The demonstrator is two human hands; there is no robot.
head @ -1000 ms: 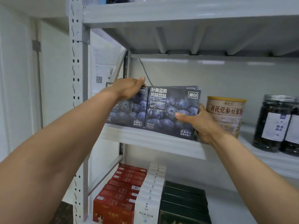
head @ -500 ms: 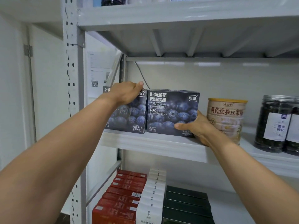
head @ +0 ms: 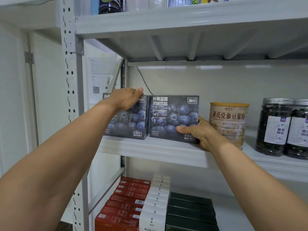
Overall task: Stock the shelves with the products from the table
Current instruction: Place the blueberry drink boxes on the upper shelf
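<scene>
Boxes: right box [head: 173, 117], tilted a second ago, now flat on shelf [head: 150, 150], just beside left box [head: 131, 120] at its 9 o'clock | left hand [head: 125, 99] curled over left box top | right hand [head: 198, 132] grips right box's 4 o'clock corner | placed; release likely next.

Both bare arms reach up and forward. The left hand [head: 125, 100] curls palm-down over the left box [head: 131, 122]; the right hand [head: 200, 133] grips the right box [head: 173, 114], thumb in front.

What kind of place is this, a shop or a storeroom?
Probably a shop's stockroom or retail shelving: a grey metal rack with slotted uprights, identical dark blue blueberry drink boxes faced outward, and red, white and black cartons lined in rows on the shelf below.
</scene>
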